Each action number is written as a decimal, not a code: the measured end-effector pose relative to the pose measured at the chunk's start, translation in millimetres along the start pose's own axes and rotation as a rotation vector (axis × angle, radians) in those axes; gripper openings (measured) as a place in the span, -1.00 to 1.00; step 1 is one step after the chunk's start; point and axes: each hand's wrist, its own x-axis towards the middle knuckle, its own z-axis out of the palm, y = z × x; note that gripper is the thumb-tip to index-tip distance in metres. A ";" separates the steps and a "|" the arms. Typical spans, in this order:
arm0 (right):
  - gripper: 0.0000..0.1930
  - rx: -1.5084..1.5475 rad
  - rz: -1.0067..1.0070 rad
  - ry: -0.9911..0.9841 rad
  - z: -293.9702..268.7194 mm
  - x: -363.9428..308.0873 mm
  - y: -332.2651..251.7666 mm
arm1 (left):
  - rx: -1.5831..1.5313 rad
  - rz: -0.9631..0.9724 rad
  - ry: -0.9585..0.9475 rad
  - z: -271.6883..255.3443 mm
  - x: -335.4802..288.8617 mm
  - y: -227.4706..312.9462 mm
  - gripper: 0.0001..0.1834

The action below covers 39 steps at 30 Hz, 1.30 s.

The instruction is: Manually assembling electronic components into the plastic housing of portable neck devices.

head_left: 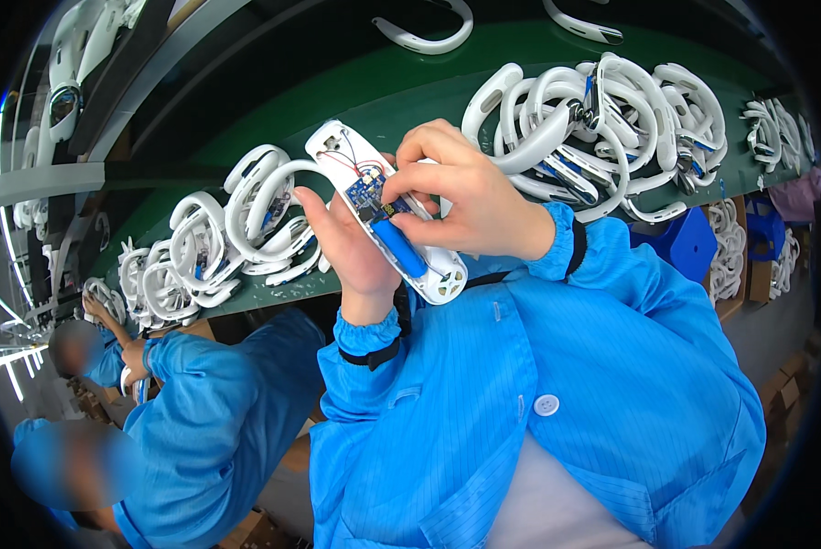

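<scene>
My left hand (pixel 351 247) holds a white curved plastic shell (pixel 337 146) from below, its open side up. Inside the shell lie a small blue circuit board (pixel 366 194), thin red and blue wires and a blue cylindrical battery cell (pixel 399 249). My right hand (pixel 461 192) comes from the right, its fingertips pressed on the board near the cell. Both hands are over the near edge of a green belt (pixel 401 105).
Heaps of white curved shells lie on the belt at left (pixel 218 247) and at right (pixel 602 128). A co-worker in a blue coat (pixel 209 412) sits at my left, a hand (pixel 95 306) at the belt. A blue bin (pixel 685 242) stands at right.
</scene>
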 end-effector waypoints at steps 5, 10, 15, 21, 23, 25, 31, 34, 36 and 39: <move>-0.73 0.308 0.326 0.089 -26.2 2.1 24.3 | -0.081 -0.056 -0.078 -20.9 -3.0 5.3 -0.08; -0.76 -0.042 0.609 -0.258 -11.3 -38.0 118.8 | 0.111 -0.065 0.116 -40.4 -9.3 0.9 -0.18; -0.72 -0.424 0.445 -0.421 26.2 -46.1 167.2 | 0.123 -0.119 0.201 -62.0 -19.8 -12.3 -0.27; -0.54 -0.684 0.279 -1.033 48.5 -7.6 195.8 | 0.079 -0.111 0.239 -63.8 -26.8 -13.4 -0.32; -0.55 -0.800 0.517 -1.204 53.2 -7.8 200.1 | 0.064 -0.109 0.241 -62.9 -27.8 -15.0 -0.32; -0.64 -0.897 0.628 -1.291 53.7 -12.5 206.2 | 0.056 -0.103 0.224 -67.7 -26.2 -15.1 -0.32; -0.47 -0.916 0.475 -1.021 29.4 4.6 179.0 | 0.005 -0.114 0.213 -76.5 -20.5 -18.5 -0.35; -0.63 -0.724 0.387 -0.903 9.2 16.9 147.7 | 0.010 -0.132 0.248 -77.9 -16.0 -17.6 -0.35; -0.70 -0.594 0.449 -0.817 -8.2 21.8 139.8 | 0.006 -0.127 0.240 -78.7 -13.1 -17.7 -0.36; -0.76 -0.567 0.422 -0.720 -42.1 41.3 96.5 | 0.042 -0.114 0.214 -78.4 -8.5 -19.2 -0.38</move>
